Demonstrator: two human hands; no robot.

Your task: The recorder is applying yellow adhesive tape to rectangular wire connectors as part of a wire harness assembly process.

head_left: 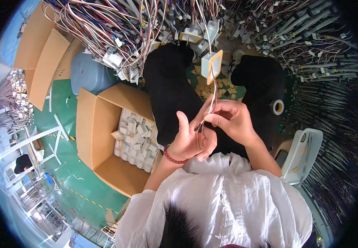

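Note:
In front of my lap, a thin bundle of white and dark wires (215, 91) runs down from a small white box-shaped housing (205, 66) with a tan square pad on its near face. My right hand (233, 123) pinches the wires near their lower end between thumb and fingers. Dark tips of the wires lie against the fingers of my left hand (191, 142). That hand has its thumb raised and apart, its other fingers loosely bent. A red bead bracelet (174, 157) circles my left wrist.
An open cardboard box (87, 128) at my left holds many white housings (135, 138). Behind it stands a blue-grey stool (90, 74). Dense wire bundles (104, 25) hang ahead; grey cables (319, 99) crowd the right. A tape roll (277, 107) lies by my right leg, near a white plastic chair-like piece (305, 155).

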